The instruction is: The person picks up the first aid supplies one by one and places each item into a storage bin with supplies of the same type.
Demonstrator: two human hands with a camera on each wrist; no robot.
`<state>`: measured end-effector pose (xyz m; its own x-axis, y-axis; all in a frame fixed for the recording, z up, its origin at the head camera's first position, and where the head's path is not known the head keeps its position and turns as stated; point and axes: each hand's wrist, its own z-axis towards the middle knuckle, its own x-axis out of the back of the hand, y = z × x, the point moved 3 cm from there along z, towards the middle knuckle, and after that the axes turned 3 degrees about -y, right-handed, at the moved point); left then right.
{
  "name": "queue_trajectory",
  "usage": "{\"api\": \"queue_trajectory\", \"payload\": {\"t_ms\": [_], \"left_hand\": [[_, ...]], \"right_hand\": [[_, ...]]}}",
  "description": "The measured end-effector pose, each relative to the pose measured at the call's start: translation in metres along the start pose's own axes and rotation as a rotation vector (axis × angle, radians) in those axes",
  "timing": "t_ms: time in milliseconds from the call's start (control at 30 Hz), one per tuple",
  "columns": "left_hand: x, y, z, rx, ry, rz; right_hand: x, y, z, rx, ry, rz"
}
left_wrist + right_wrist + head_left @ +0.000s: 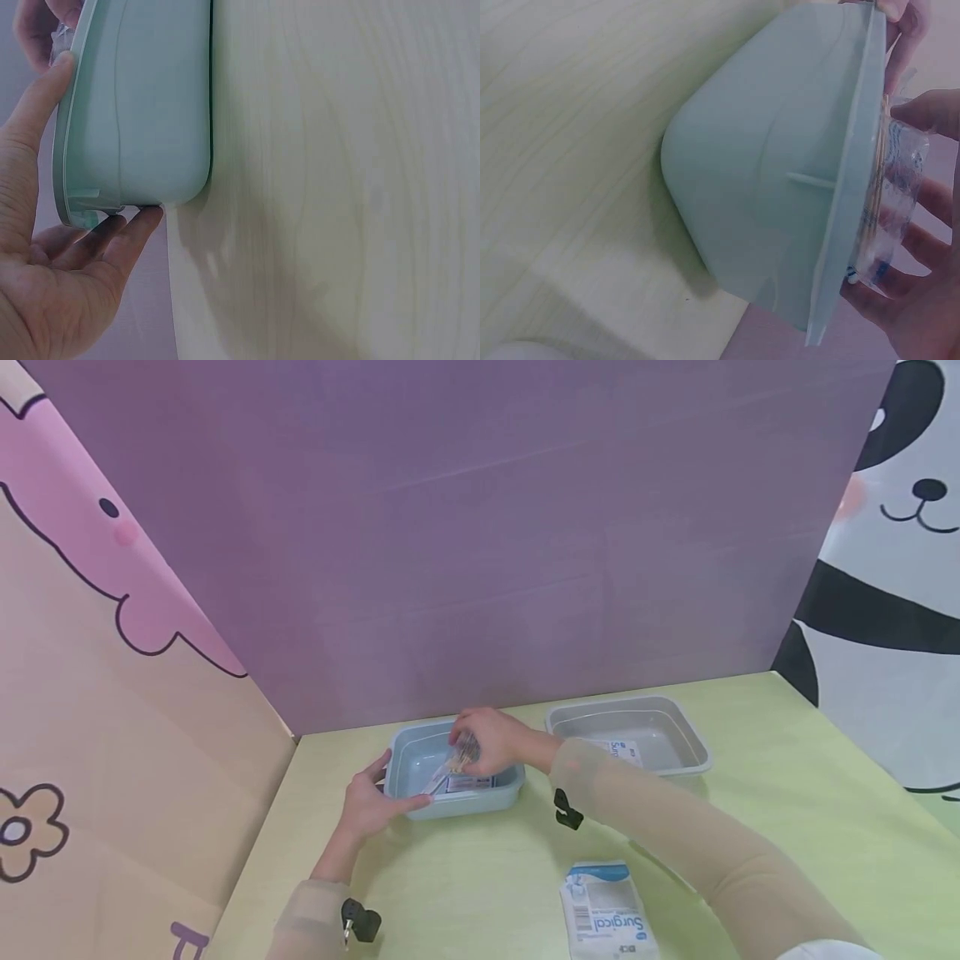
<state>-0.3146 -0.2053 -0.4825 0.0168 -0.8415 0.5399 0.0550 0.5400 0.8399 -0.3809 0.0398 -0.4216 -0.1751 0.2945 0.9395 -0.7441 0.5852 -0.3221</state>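
Note:
A light blue plastic basin (468,804) stands toward the back of the table. My left hand (367,806) grips its left end, thumb on the near rim and the other fingers round the end wall, as the left wrist view also shows. Over the basin's right part, my right hand (491,743) holds a clear plastic pack of cotton swabs (892,202) with thin wooden sticks. In the right wrist view the pack is right at the rim, thumb and fingers on its two sides. Below it in the basin lies a flat packet with a printed label (470,783).
A grey basin (690,768) stands to the right, partly behind my right forearm, with a white packet marked Surgical (624,750) inside. Another white and blue Surgical packet (607,914) lies on the table near the front. A purple wall (480,568) rises behind the table.

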Motion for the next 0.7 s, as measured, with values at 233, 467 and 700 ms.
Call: {"api": "queue_trajectory", "payload": {"t_ms": [233, 467, 700], "left_hand": [[-0.001, 0.0, 0.0, 0.007, -0.003, 0.001], [-0.001, 0.0, 0.001, 0.0, -0.001, 0.005], [-0.002, -0.003, 0.002, 0.02, -0.006, 0.006]], "right_hand": [[-0.005, 0.001, 0.001, -0.005, -0.019, 0.01], [-0.008, 0.003, 0.004, -0.001, -0.023, 0.007], [-0.012, 0.004, 0.003, -0.011, -0.032, 0.002]]}}
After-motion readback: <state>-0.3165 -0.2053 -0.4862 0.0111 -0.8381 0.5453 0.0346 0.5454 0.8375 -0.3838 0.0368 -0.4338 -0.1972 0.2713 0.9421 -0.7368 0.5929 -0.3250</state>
